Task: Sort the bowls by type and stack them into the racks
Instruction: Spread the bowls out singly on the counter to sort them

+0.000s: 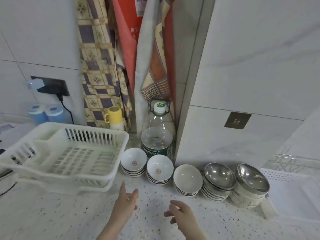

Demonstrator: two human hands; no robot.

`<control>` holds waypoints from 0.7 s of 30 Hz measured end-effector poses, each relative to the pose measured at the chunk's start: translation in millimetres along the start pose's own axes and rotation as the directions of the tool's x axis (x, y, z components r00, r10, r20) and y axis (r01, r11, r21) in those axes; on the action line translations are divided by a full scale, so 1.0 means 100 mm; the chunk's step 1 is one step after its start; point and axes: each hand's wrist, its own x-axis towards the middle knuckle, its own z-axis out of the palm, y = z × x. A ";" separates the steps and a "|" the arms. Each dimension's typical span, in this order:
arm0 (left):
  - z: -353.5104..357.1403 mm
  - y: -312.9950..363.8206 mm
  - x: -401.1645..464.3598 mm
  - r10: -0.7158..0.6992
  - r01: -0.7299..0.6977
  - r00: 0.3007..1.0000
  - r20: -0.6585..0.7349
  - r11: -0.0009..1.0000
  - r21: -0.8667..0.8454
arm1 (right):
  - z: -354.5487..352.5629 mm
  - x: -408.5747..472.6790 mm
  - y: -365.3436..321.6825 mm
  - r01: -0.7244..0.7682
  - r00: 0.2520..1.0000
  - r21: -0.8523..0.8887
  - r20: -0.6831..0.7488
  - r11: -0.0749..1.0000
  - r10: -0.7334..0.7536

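Several stacks of bowls stand in a row on the speckled counter. Two stacks of white bowls with a red mark inside (133, 163) (159, 168) are on the left, and a plain cream stack (187, 178) is in the middle. Two steel bowl stacks (219, 177) (252, 181) are on the right. A white plastic dish rack (65, 153) stands empty at the left. A second white rack (284, 184) lies at the right edge. My left hand (127, 200) and my right hand (180, 213) hover over the counter in front of the bowls, fingers relaxed and holding nothing.
A large clear water bottle (156, 134) stands behind the white bowls, with a yellow-capped flask (115, 118) to its left. Hanging cloths and a tiled wall close off the back. Blue rolls (45, 112) and a wall socket with a cable are at far left.
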 end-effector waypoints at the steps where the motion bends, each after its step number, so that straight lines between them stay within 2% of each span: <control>1: -0.03 0.01 0.10 0.000 0.000 1.000 0.006 1.000 -0.026 | 0.10 0.05 -0.06 -0.005 1.000 -0.011 -0.013 1.000 0.005; 4: -0.13 0.07 0.33 -0.049 0.053 0.998 0.044 0.994 -0.093 | 0.34 0.21 -0.16 -0.037 0.997 0.021 -0.069 0.999 0.038; 9: -0.19 0.11 0.58 -0.007 0.019 0.998 0.067 0.983 -0.180 | 0.65 0.43 -0.30 -0.035 0.985 0.097 -0.162 0.995 0.051; 14: -0.17 0.14 0.74 0.026 -0.018 0.999 0.035 0.977 -0.214 | 0.81 0.65 -0.36 -0.030 0.956 0.134 -0.285 0.991 0.067; 21: -0.11 0.15 0.88 0.041 -0.044 0.999 -0.017 0.953 -0.299 | 0.96 0.83 -0.32 0.047 0.913 0.105 -0.408 0.993 0.000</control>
